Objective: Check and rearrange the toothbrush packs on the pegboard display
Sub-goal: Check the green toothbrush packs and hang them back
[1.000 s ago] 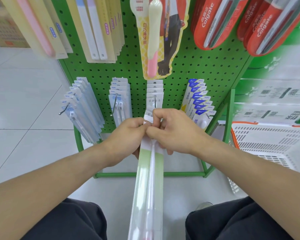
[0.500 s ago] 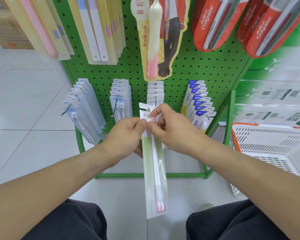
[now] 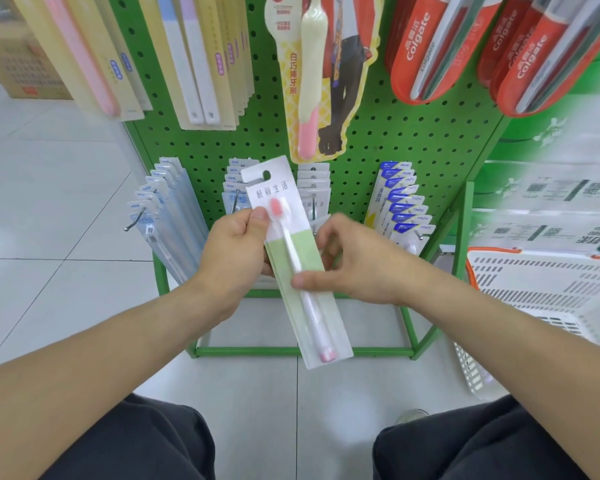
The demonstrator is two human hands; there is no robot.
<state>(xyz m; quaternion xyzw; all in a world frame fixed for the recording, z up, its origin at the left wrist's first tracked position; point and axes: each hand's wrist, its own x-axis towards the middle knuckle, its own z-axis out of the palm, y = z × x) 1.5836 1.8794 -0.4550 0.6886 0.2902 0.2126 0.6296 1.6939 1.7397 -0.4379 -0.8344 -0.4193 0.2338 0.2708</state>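
I see the toothbrush pack (image 3: 293, 258) held up in front of the lower pegs, clear of every hook: a long flat card, white at the top with a punched hang hole, pale green below, under a glossy clear blister. Inside lies a slim white brush with a pink bristle head and a pink butt end. The pack tilts, top toward the upper left, bottom toward the floor.

My left hand (image 3: 234, 254) pinches the pack's upper left edge, thumb on the front beside the bristles, fingers curled behind. My right hand (image 3: 354, 263) holds it mid-length, thumb pressed flat across the front, fingers wrapped around the back edge.

Behind it stands the green pegboard (image 3: 413, 140), matte metal dotted with round holes. On the low hooks hang a row of translucent blue-white packs (image 3: 167, 216) to the left, a white stack (image 3: 314, 188) of similar cards in the middle, and blue-topped packs (image 3: 400, 206) to the right. Higher up hang cream cards and glossy red Colgate blisters (image 3: 426, 53). A white slotted plastic basket (image 3: 548, 282) with an orange rim sits on the right, on smooth pale floor tiles (image 3: 49, 209).
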